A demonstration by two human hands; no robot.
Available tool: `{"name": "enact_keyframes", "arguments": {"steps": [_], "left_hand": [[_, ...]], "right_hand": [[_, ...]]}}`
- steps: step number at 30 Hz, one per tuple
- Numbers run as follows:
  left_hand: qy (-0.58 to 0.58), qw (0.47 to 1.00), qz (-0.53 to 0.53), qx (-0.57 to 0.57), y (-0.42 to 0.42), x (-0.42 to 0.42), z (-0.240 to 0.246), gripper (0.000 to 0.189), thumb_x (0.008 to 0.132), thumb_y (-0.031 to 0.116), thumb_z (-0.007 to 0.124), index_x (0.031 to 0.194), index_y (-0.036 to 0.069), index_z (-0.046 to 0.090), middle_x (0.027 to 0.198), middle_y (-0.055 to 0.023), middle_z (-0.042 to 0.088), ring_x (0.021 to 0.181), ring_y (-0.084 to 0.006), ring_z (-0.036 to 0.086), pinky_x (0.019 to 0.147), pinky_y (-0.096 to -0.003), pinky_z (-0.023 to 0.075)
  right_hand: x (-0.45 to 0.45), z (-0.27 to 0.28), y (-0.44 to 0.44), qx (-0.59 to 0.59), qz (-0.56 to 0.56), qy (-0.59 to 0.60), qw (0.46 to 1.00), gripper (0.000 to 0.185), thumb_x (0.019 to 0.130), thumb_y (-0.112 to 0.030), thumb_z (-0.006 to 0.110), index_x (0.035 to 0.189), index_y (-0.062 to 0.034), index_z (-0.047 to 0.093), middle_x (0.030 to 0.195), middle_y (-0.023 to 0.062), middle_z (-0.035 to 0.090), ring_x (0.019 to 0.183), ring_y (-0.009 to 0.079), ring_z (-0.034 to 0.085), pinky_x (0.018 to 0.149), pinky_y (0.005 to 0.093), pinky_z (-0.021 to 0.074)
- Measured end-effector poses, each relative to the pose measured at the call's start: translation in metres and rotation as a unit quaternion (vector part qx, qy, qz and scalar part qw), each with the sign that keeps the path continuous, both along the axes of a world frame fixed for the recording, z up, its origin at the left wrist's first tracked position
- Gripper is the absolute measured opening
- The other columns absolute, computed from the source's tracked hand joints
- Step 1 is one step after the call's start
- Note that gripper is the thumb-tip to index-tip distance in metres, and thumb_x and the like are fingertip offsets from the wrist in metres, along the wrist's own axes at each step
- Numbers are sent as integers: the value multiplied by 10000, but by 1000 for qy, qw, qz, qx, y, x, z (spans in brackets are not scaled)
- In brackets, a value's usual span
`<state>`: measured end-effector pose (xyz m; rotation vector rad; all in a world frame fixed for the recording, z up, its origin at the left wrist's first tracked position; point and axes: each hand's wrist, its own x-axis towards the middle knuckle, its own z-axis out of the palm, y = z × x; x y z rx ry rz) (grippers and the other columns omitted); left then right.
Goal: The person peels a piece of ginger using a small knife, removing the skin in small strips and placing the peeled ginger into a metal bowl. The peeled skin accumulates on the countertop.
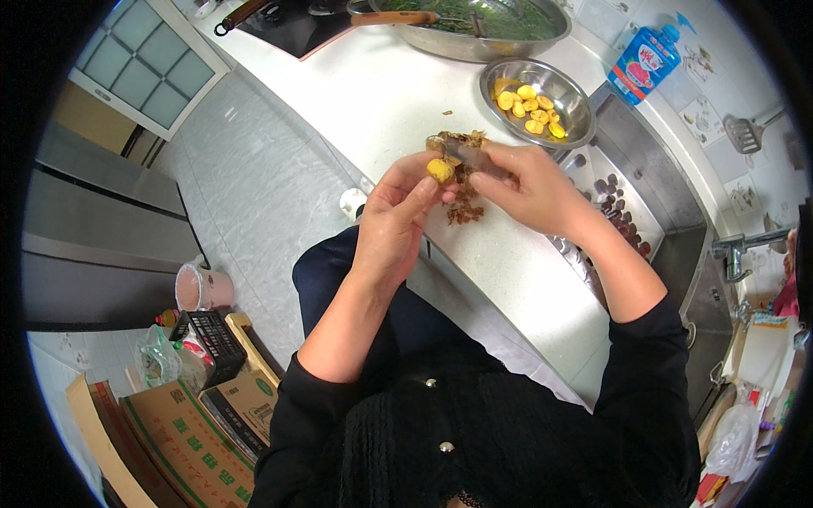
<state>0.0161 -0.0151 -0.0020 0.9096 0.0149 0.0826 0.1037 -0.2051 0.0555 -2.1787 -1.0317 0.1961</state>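
Between the fingertips of my left hand (406, 203) is a yellow peeled chestnut (440, 170). My right hand (530, 187) grips a small knife (473, 159), its blade blurred and reaching towards the chestnut; the handle is mostly hidden in the fingers. Brown peelings (465, 211) lie heaped on the white counter (457, 247) under both hands. Beyond the right hand, several yellow chestnuts (539, 116) rest in a steel bowl (581, 105). Many dark brown unpeeled chestnuts (625, 225) lie in the sink area to the right.
A large steel basin (444, 46) of greens in water stands at the counter's back, beside a black cooktop (286, 25). A wooden-handled tool lies across its rim. A blue pump bottle (646, 63) stands behind the sink (679, 254), near the faucet (733, 254). A pink bin (204, 287) sits on the floor.
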Motion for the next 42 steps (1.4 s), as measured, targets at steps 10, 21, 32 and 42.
{"name": "enact_keyframes", "arguments": {"steps": [10, 21, 32, 42], "left_hand": [[-8, 998, -35, -51, 0, -1, -4, 312, 1008, 64, 599, 1311, -11, 598, 1175, -104, 669, 1038, -191, 650, 972, -318, 509], [-42, 998, -26, 24, 0, -2, -5, 296, 989, 47, 614, 1281, -1, 630, 1164, -69, 687, 1015, -146, 626, 924, -303, 500], [-18, 999, -37, -21, 1, -2, -3, 337, 1001, 83, 617, 1326, -5, 598, 1140, -83, 682, 1000, -157, 633, 950, -298, 500], [15, 985, -100, -138, 6, -2, -6, 396, 1014, 128, 612, 1374, -26, 553, 1181, -72, 650, 1014, -159, 629, 962, -289, 500]], "right_hand": [[1, -1, 2, 8, 16, 11, 1000, 293, 950, -292, 591, 995, -7, 642, 838, 183, 679, 772, 351, 672, 685, 425, 508], [0, -1, 2, -21, 37, -7, 999, 331, 968, -362, 567, 951, -41, 646, 782, 167, 670, 754, 366, 657, 675, 449, 493], [0, -6, 2, 14, 37, 31, 999, 378, 981, -386, 569, 893, -31, 666, 688, 167, 628, 659, 359, 623, 615, 448, 456], [4, -10, 5, 37, -1, 37, 999, 357, 997, -356, 578, 972, -9, 656, 722, 190, 619, 648, 294, 610, 611, 387, 455]]}}
